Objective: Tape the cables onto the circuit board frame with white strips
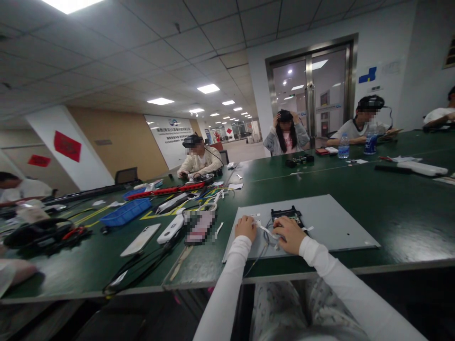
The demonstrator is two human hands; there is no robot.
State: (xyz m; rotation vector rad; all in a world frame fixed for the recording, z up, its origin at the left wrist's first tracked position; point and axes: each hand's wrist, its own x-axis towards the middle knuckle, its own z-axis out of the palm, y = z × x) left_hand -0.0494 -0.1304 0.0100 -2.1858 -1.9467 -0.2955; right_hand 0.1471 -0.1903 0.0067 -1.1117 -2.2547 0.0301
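A flat grey panel (337, 220) lies on the green table in front of me. On its middle sits a black frame-like device (283, 212), partly covered by my right hand (290, 235). My left hand (246, 228) rests at the panel's left part, its fingers bent around one end of a thin white strip (264, 228). The strip runs across to my right hand, whose fingertips are closed on its other end. Thin grey cables (266, 238) loop between the hands and trail over the panel's near edge. Small details under the fingers are hidden.
Left of the panel lie a pixelated phone (201, 227), a white power strip (172, 228), a white phone (141, 239) and a blue tray (126, 212). Black cables (142, 269) reach the front edge. Bottles (343, 146) stand far right. Several people sit around the table.
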